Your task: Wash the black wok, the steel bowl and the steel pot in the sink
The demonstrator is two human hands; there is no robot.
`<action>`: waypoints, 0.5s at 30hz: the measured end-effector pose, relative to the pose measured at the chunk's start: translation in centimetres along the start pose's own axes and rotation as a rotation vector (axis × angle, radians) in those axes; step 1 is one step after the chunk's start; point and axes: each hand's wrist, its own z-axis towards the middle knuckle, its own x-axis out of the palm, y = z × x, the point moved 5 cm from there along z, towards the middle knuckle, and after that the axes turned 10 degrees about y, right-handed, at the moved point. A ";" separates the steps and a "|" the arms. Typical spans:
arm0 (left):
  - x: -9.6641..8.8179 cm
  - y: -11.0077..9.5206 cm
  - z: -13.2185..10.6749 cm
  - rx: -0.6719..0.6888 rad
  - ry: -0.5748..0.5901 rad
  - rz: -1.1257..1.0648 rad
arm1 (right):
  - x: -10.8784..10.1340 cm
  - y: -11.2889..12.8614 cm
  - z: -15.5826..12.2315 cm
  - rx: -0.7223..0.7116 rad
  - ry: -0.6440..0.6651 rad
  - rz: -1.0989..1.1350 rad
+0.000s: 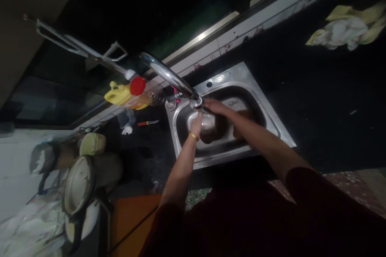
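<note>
Both my hands reach into a steel sink [271,122] set in a dark counter. My left hand [197,125], a gold bangle on its wrist, rests on the side of a shiny steel vessel [208,122] under the tap. My right hand [214,107] lies over the vessel's far side, just below the spout of the curved chrome faucet [169,74]. The fingers of both hands are partly hidden and blurred against the vessel. Something brown [221,128] sits in the basin beside the vessel.
A yellow bottle with a red cap [128,94] stands left of the sink, with a small red-handled knife [147,123] on the dark counter below it. Pots and lids [80,184] crowd the lower left. A crumpled yellow-white cloth [346,28] lies at the upper right.
</note>
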 end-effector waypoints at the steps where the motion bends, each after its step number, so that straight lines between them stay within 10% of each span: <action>1: 0.2 -0.1 0.1 0.010 -0.022 0.004 | 1.1 1.8 -0.8 -0.062 0.007 -0.160; 7: 0.2 -0.5 -0.5 0.031 -0.032 0.038 | 2.4 3.9 -4.1 -0.177 -0.117 -0.392; 11: -0.4 -0.6 -1.2 0.071 0.009 0.076 | -1.9 -3.3 -1.8 0.152 -0.145 0.372; 15: -0.6 -0.4 -0.7 0.127 -0.089 -0.238 | 0.9 -9.1 -3.5 0.433 -0.395 1.022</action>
